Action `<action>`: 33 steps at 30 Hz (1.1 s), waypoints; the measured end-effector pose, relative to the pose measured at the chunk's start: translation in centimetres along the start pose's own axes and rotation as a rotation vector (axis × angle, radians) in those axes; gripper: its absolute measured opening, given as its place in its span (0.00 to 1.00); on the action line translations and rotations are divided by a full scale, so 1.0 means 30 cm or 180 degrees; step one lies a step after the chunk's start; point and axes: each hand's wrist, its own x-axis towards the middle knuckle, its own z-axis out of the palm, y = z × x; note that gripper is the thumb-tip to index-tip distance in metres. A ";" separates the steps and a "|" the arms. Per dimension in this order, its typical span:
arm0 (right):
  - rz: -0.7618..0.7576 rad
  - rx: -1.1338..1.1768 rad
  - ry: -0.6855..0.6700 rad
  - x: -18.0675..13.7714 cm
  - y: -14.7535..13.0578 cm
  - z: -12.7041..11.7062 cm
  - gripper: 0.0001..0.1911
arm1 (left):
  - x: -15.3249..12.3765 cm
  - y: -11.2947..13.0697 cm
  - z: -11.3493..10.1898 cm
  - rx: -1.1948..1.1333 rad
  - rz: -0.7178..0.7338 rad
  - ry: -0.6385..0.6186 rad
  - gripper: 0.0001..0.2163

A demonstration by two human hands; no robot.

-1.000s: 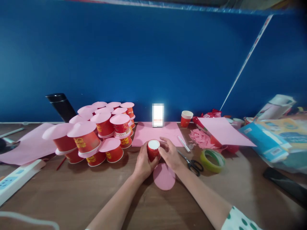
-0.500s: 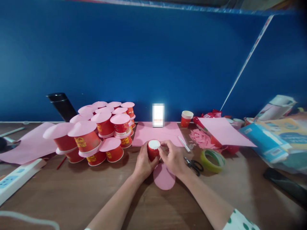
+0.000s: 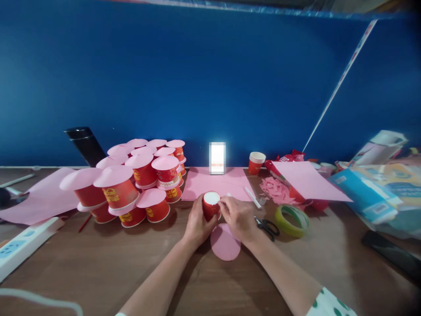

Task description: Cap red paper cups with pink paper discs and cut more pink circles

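My left hand (image 3: 196, 220) is wrapped round a small red paper cup (image 3: 211, 206) that stands upside down on the wooden table (image 3: 131, 267), its white bottom facing up. My right hand (image 3: 239, 218) is closed in a pinch at the cup's upper right edge; what its fingers hold, if anything, is too small to make out. A pink paper circle (image 3: 225, 242) lies flat on the table just below both hands.
A pile of red cups topped with pink circles (image 3: 131, 184) stands to the left. Pink sheets (image 3: 217, 182), scissors (image 3: 267, 226), a green tape roll (image 3: 291, 220), a white pen (image 3: 252, 197), stacked cups (image 3: 255, 163) and pink scraps (image 3: 276, 188) lie around. A power strip (image 3: 19, 245) lies at the left.
My right hand's fingers have drawn together from a loose spread into a pinch at the cup's edge. The left hand and the cup have stayed in place.
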 end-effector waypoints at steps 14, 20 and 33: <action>-0.0590 -0.0688 0.0044 0.000 0.009 -0.003 0.10 | 0.000 0.007 -0.004 -0.0022 0.0035 0.0017 0.24; -0.0585 -0.0640 -0.0006 -0.003 0.014 0.002 0.12 | -0.001 0.005 -0.004 -0.0010 0.0045 0.0008 0.24; -0.0718 -0.0800 0.0264 -0.004 0.014 0.007 0.08 | 0.001 0.003 -0.003 -0.0016 0.0038 0.0033 0.23</action>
